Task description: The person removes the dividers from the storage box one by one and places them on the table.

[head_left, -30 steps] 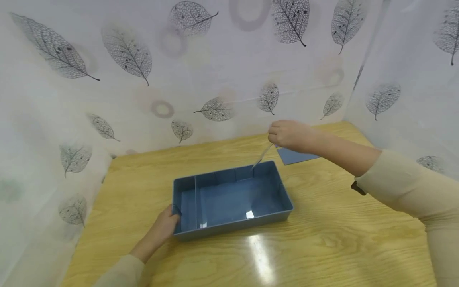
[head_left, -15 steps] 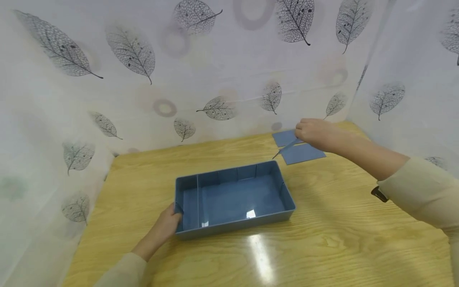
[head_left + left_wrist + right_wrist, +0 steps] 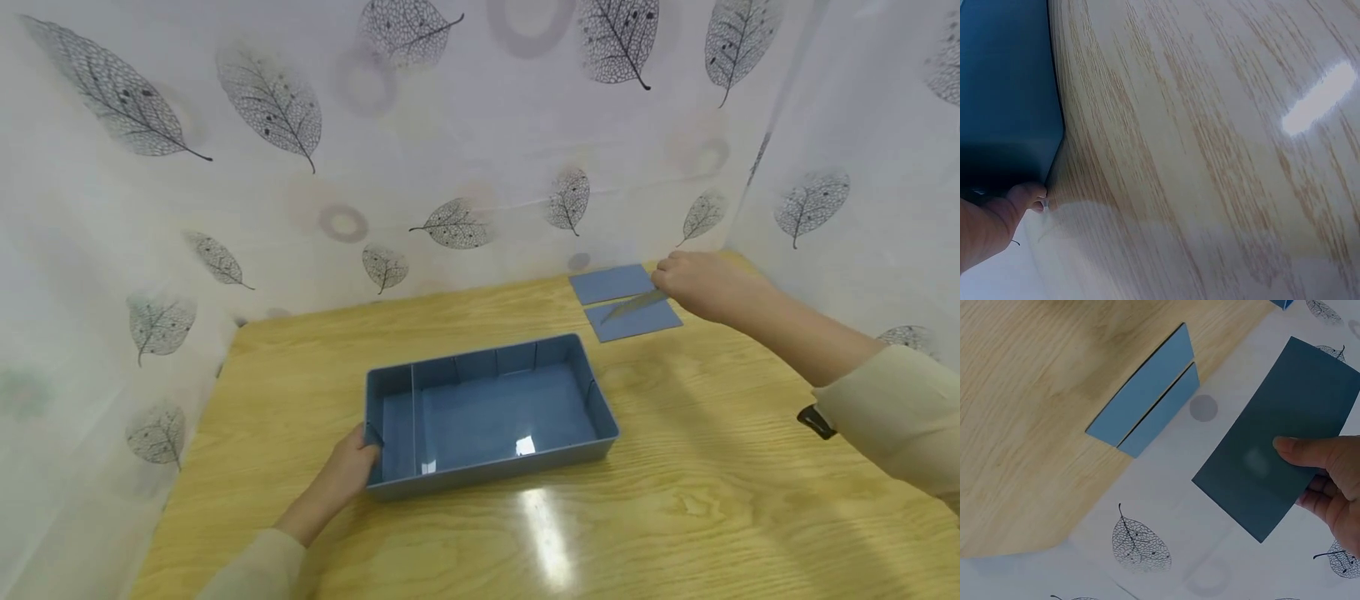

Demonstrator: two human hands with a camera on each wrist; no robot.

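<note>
A blue plastic box rests on the table, with one divider standing across it near its left end. My left hand grips the box's left wall, thumb over the rim; the outer fingers are mostly hidden. Toward the back right, my right hand pinches a thin blue rectangular panel by one edge, thumb on its near face in the right wrist view. The panel is held tilted above two similar panels, a back one and a front one, lying flat side by side with a narrow gap.
The wood-grain table extends around the box. A pale leaf-printed cloth hangs along the back and both sides, close behind the flat panels. A light reflection shines in front of the box.
My right hand has moved rightward from the box's back right corner with the panel, uncovering the two flat panels. The left hand and the box have stayed in place.
</note>
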